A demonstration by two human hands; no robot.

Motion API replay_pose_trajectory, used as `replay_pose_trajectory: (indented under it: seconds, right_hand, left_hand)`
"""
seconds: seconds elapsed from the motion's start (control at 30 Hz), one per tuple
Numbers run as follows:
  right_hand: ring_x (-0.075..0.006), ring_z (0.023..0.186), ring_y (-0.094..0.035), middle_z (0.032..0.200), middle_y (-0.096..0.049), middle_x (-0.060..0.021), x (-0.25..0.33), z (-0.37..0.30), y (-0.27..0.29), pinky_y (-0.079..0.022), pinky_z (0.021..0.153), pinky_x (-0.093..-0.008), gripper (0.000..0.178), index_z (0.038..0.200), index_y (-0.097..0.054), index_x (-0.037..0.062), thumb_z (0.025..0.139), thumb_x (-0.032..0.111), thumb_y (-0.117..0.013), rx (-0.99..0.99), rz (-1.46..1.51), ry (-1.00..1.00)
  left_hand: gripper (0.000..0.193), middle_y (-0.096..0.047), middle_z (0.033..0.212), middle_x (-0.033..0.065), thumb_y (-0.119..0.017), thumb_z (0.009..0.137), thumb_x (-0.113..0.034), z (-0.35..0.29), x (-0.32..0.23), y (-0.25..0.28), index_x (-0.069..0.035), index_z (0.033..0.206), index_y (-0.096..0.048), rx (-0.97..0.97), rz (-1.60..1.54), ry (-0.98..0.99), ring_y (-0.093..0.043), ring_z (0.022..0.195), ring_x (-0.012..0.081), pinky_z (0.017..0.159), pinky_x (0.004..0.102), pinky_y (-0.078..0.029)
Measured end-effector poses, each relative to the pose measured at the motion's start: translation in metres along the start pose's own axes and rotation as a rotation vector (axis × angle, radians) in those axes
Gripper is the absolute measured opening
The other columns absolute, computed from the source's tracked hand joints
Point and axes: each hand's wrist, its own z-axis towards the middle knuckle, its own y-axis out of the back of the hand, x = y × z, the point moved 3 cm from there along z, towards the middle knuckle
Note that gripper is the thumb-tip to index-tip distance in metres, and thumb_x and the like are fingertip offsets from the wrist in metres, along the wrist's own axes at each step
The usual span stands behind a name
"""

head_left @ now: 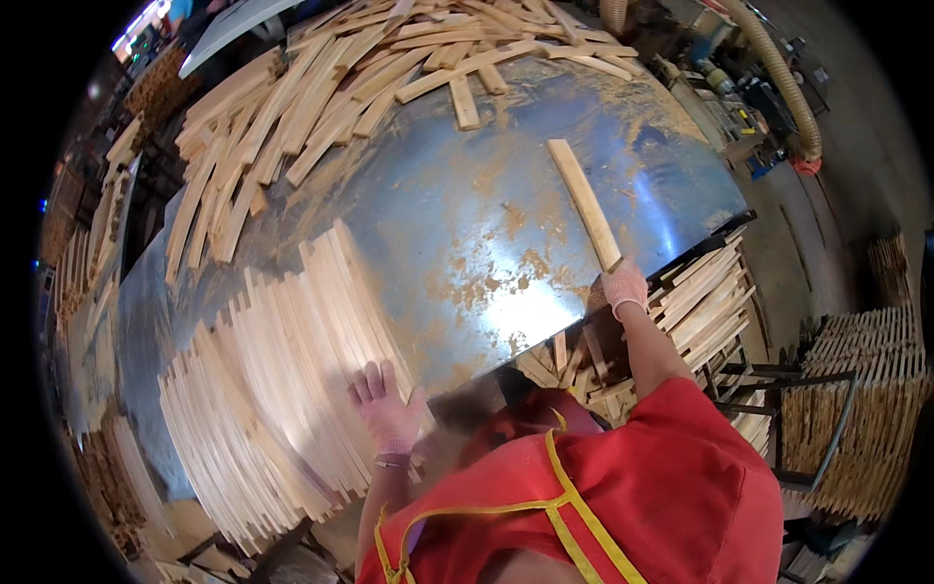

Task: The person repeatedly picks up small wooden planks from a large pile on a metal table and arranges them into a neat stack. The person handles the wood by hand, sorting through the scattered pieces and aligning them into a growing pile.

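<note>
My right hand (625, 286), in a pinkish work glove, is closed around the near end of a single wooden slat (586, 206). That slat points away from me across the shiny metal tabletop (457, 224), near its right side. To the left, my gloved left hand (390, 409) has its fingers spread and holds nothing. It is at the right edge of a row of pale wooden strips (282, 380) laid side by side; whether the palm presses on them I cannot tell. The strips' ends are uneven.
A jumbled heap of slats (341, 88) covers the far left of the tabletop. More slats (705, 292) are stacked below its right edge. Stacked boards (851, 419) stand on the floor at right. A ribbed hose (778, 68) hangs at far right. Sawdust lies on the metal.
</note>
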Motion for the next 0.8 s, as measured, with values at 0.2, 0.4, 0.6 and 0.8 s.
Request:
replay_pose_trajectory:
  seconds: [0.2,0.4,0.6,0.8]
  right_hand:
    - [-0.0386,0.109,-0.076,0.115,-0.077,-0.0268,0.038,-0.073,0.009,-0.061,0.094,-0.0451,0.067,0.130,-0.067,0.0000,0.080,0.040,-0.085,0.344,0.438,0.163]
    - [-0.0408,0.118,-0.070,0.133,-0.071,-0.0246,0.115,-0.215,-0.050,-0.056,0.103,-0.0490,0.058,0.147,-0.056,0.0059,0.099,0.038,-0.061,0.817,-0.004,0.881]
    - [-0.0365,0.097,-0.074,0.107,-0.076,-0.0221,0.055,0.089,-0.012,-0.060,0.087,-0.0482,0.035,0.126,-0.068,0.0055,0.103,0.028,-0.055,0.470,-0.114,0.594]
    - [-0.0368,0.095,-0.074,0.104,-0.075,-0.0198,0.072,0.130,0.037,-0.062,0.081,-0.0473,0.027,0.122,-0.070,0.0108,0.098,0.023,-0.065,0.419,-0.189,0.850]
  left_hand:
    - [0.088,-0.049,0.159,0.0147,-0.082,0.081,-0.052,0.000,0.004,-0.012,-0.012,0.154,-0.052,0.003,0.019,0.023,-0.040,0.151,0.0409,0.129,0.0596,-0.024]
    - [0.075,-0.054,0.153,0.0144,-0.081,0.081,-0.037,0.005,-0.006,-0.004,-0.012,0.147,-0.057,-0.029,0.015,0.027,-0.046,0.146,0.0400,0.126,0.0567,-0.031]
    - [0.042,-0.058,0.112,0.0124,-0.074,0.074,-0.023,0.032,-0.029,0.018,-0.012,0.112,-0.061,-0.100,0.006,-0.033,-0.056,0.110,0.0363,0.099,0.0526,-0.045]
    - [0.051,-0.060,0.118,0.0175,-0.076,0.074,-0.026,0.037,-0.034,0.015,-0.006,0.119,-0.063,-0.008,0.060,0.002,-0.056,0.116,0.0423,0.103,0.0569,-0.045]
